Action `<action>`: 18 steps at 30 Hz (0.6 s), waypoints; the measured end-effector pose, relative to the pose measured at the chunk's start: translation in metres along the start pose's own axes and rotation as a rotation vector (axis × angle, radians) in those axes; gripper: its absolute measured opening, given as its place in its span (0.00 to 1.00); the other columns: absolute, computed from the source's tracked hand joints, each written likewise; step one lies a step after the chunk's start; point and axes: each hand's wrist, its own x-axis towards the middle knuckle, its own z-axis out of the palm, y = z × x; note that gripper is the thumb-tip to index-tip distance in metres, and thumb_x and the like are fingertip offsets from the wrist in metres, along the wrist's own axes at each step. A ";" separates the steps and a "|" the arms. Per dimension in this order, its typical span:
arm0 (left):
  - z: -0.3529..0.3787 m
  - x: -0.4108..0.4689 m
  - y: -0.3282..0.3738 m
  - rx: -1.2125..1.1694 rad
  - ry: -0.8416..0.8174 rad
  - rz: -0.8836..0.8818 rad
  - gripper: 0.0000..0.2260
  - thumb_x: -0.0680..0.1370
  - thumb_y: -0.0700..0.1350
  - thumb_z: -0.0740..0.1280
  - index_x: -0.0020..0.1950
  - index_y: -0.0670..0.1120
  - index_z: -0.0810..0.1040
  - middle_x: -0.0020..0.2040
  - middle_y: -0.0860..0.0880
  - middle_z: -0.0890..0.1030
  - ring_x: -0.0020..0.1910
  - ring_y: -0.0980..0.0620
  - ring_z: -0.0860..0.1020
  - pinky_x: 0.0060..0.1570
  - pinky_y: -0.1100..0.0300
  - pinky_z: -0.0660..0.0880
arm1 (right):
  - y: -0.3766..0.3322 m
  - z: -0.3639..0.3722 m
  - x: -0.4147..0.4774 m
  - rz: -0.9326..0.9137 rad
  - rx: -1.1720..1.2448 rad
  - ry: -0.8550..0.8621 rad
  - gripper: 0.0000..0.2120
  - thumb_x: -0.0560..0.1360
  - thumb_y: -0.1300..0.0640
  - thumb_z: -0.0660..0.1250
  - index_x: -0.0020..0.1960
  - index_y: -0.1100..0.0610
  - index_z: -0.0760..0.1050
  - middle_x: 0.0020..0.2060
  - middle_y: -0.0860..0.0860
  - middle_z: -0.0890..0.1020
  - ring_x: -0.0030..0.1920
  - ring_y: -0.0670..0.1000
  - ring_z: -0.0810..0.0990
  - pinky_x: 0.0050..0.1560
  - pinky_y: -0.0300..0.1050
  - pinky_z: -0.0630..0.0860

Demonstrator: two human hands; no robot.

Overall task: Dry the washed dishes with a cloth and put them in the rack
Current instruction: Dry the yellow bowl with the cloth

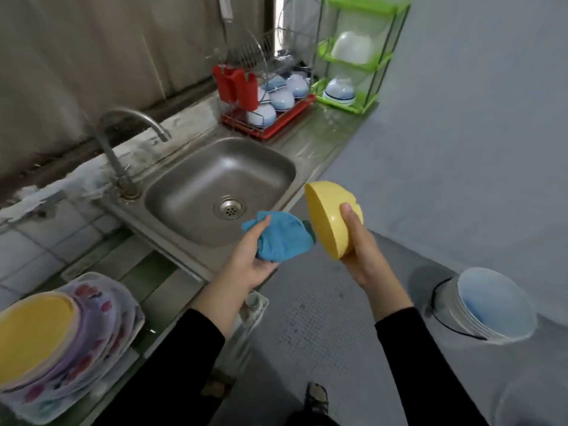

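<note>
Bowl [327, 218], yellow, held on edge in right hand [358, 256], fingers clamped round its outside; cloth [281, 238], blue, bunched in left hand [250, 261], fingers clamped on it, just beside bowl rim; both past worktop [319, 133] edge at sink's [190, 179] near corner, over floor; rack [285, 118] well apart beyond sink, open room between.
</note>
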 end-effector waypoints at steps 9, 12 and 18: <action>0.144 0.093 -0.075 0.388 -0.013 0.229 0.10 0.77 0.45 0.71 0.57 0.45 0.79 0.57 0.42 0.82 0.52 0.45 0.82 0.50 0.50 0.80 | -0.056 -0.137 0.041 -0.063 -0.137 0.232 0.53 0.55 0.27 0.78 0.71 0.53 0.66 0.63 0.48 0.78 0.60 0.49 0.79 0.61 0.52 0.78; 0.171 0.115 -0.086 0.467 0.029 0.316 0.05 0.77 0.47 0.72 0.49 0.47 0.79 0.52 0.43 0.83 0.50 0.44 0.82 0.55 0.46 0.79 | -0.068 -0.159 0.059 -0.070 -0.158 0.253 0.44 0.62 0.35 0.74 0.70 0.52 0.63 0.62 0.47 0.75 0.58 0.45 0.77 0.51 0.43 0.76; 0.201 0.166 -0.075 0.556 0.073 0.420 0.03 0.77 0.48 0.71 0.47 0.50 0.78 0.48 0.46 0.82 0.50 0.45 0.81 0.54 0.45 0.78 | -0.084 -0.172 0.113 -0.097 -0.166 0.270 0.45 0.60 0.34 0.73 0.70 0.52 0.64 0.62 0.47 0.75 0.57 0.44 0.76 0.45 0.39 0.73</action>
